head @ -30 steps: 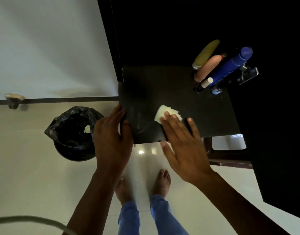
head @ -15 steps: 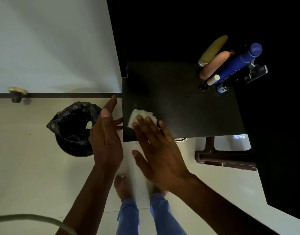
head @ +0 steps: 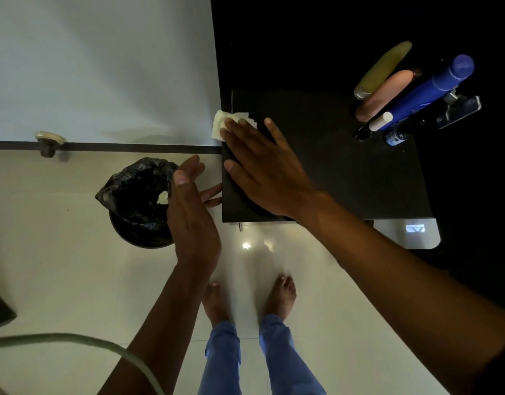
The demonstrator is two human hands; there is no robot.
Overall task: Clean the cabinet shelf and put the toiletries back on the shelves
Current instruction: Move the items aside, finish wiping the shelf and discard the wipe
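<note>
While both hands (head: 262, 169) lie flat-fingered, the lined bin (head: 137, 203) holds a white scrap (head: 162, 198).

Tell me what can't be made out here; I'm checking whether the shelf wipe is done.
- Head view: shelf surface under the right hand is covered, and the black top is too dark to show dust.
- Most of the tissue is hidden by the fingers.
- Labels on the toiletries are too small and dim.
- Cabinet interior behind them is black.
- Bin contents are partly blocked by the left hand.
</note>
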